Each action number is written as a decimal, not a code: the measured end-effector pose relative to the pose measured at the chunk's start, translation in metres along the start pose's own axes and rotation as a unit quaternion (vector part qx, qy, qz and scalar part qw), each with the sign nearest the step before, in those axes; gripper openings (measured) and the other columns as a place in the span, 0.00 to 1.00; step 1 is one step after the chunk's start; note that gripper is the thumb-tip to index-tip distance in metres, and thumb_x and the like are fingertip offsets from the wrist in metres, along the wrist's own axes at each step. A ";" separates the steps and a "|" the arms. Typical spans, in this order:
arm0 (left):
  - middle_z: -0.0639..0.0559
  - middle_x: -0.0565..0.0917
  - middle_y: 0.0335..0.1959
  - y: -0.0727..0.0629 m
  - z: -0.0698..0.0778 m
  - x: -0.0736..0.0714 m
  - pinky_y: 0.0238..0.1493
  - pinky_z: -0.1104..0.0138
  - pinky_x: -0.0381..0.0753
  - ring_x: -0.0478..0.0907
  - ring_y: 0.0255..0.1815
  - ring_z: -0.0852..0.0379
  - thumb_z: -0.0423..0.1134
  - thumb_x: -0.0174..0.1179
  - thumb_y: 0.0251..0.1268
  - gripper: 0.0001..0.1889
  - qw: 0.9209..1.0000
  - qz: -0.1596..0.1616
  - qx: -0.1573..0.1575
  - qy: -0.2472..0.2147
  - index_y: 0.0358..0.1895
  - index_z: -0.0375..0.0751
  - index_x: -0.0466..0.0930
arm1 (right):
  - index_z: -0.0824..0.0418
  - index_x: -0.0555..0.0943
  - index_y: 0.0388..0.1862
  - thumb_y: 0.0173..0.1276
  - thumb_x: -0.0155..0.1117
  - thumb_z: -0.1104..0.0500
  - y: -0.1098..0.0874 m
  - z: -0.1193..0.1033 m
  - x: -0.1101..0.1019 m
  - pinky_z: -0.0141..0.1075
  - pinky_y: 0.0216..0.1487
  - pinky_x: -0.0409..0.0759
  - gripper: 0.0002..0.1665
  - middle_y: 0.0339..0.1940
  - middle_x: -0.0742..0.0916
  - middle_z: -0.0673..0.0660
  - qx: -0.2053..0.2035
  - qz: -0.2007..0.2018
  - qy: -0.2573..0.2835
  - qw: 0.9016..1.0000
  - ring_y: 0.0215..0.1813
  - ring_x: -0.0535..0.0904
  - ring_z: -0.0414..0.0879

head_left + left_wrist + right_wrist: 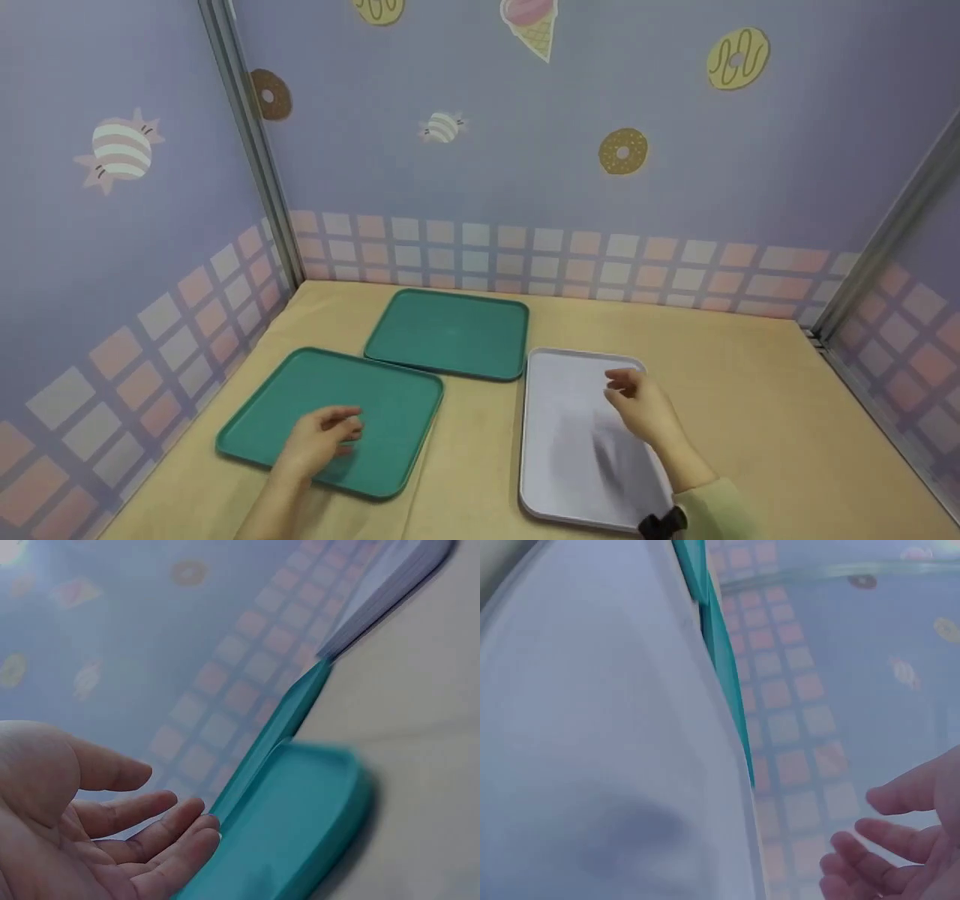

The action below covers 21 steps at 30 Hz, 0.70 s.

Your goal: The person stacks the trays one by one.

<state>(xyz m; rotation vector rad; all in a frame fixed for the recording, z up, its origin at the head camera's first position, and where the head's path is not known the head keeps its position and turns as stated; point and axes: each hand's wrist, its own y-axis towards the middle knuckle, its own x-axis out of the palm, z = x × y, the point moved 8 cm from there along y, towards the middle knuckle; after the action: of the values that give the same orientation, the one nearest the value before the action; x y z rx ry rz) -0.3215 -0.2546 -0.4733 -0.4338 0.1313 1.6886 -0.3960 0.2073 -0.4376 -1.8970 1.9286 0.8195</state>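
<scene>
In the head view my left hand [315,446] hovers over the near green tray [375,405], its fingers loosely bent around nothing. The left wrist view shows the same hand [112,825] with thumb and fingers apart, beside the tray's corner. My right hand [641,405] is above the white tray [562,420], near its right edge, casting a shadow on it. Nothing lies between its relaxed fingers in the right wrist view, where the hand [900,840] is at the lower right. A second green tray [450,334] lies behind, its edge close to both other trays.
A pale yellow cloth [757,420] covers the table. Purple walls [525,172] with sweets and pink-and-white checks stand at the back and both sides. Metal posts [259,150] mark the corners. A black band [664,523] is on my right wrist by the green sleeve [712,510].
</scene>
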 end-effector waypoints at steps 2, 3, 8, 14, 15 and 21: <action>0.32 0.83 0.56 0.001 -0.007 -0.025 0.50 0.60 0.90 0.85 0.48 0.54 0.34 0.53 0.80 0.20 1.000 0.020 -0.002 -0.002 0.67 0.24 0.73 | 0.74 0.81 0.57 0.72 0.61 0.67 0.009 -0.017 0.018 0.46 0.55 0.84 0.17 0.48 0.88 0.67 -0.020 0.003 0.024 1.000 0.52 0.84 0.59; 0.32 0.83 0.56 0.001 -0.010 -0.036 0.49 0.62 0.90 0.85 0.48 0.56 0.35 0.52 0.80 0.21 1.000 0.029 -0.003 -0.004 0.67 0.23 0.72 | 0.73 0.82 0.56 0.72 0.61 0.68 0.013 -0.024 0.028 0.46 0.54 0.85 0.16 0.47 0.88 0.67 -0.028 0.004 0.036 0.999 0.51 0.84 0.58; 0.31 0.78 0.60 0.000 -0.031 -0.082 0.48 0.70 0.88 0.83 0.51 0.55 0.39 0.48 0.83 0.26 0.998 0.060 -0.029 0.000 0.71 0.19 0.63 | 0.73 0.83 0.52 0.71 0.61 0.69 0.028 -0.056 0.081 0.48 0.56 0.86 0.14 0.46 0.89 0.67 -0.054 -0.018 0.080 0.995 0.51 0.86 0.59; 0.34 0.80 0.48 -0.006 -0.058 -0.116 0.43 0.70 0.88 0.81 0.43 0.54 0.40 0.44 0.83 0.29 0.993 0.072 -0.088 0.015 0.70 0.13 0.57 | 0.74 0.82 0.55 0.73 0.60 0.67 0.033 -0.077 0.136 0.49 0.56 0.86 0.16 0.49 0.88 0.67 -0.052 -0.089 0.088 0.991 0.52 0.85 0.59; 0.36 0.79 0.44 -0.007 -0.062 -0.119 0.41 0.69 0.87 0.80 0.39 0.55 0.39 0.42 0.83 0.29 0.993 0.067 -0.101 0.014 0.69 0.12 0.55 | 0.74 0.82 0.55 0.74 0.60 0.66 0.033 -0.079 0.143 0.49 0.56 0.85 0.16 0.49 0.88 0.67 -0.052 -0.096 0.086 0.990 0.53 0.84 0.58; 0.44 0.76 0.30 -0.009 -0.088 -0.128 0.38 0.70 0.88 0.81 0.26 0.59 0.37 0.39 0.83 0.32 0.986 0.046 -0.157 -0.011 0.67 0.01 0.47 | 0.72 0.83 0.55 0.75 0.60 0.65 0.026 -0.085 0.183 0.50 0.57 0.85 0.15 0.50 0.88 0.65 -0.058 -0.123 0.071 0.988 0.54 0.84 0.58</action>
<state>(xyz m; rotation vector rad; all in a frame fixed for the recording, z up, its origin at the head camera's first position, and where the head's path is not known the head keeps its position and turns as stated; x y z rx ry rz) -0.2809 -0.4006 -0.5070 -0.6524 -0.1366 1.8101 -0.4201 0.0086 -0.4745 -2.2629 1.7079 0.7528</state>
